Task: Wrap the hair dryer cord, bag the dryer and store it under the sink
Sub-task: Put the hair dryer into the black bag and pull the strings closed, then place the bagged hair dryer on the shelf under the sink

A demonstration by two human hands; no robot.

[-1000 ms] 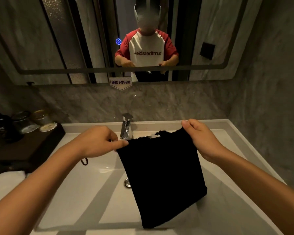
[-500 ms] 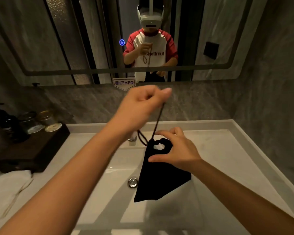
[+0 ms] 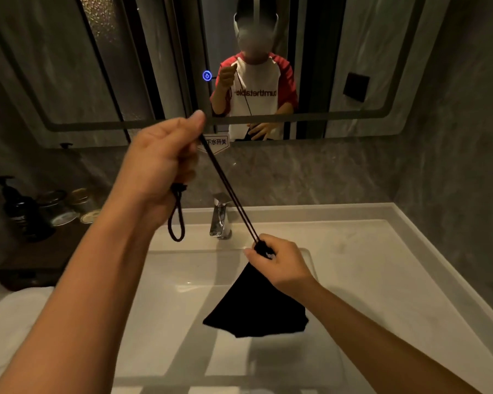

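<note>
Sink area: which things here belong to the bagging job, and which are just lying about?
In the job:
- black drawstring bag, neck pinched shut in the right hand
- drawstring, pulled taut by the left hand

Lying about:
- faucet
- pump bottle and lidded jars on the dark tray
- white towel
- mirror

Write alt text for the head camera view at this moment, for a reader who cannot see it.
Over a white sink, the left hand pulls a black drawstring up and taut while the right hand pinches the cinched neck of a black bag hanging below. A chrome faucet stands behind, and a mirror above reflects the person.
</note>
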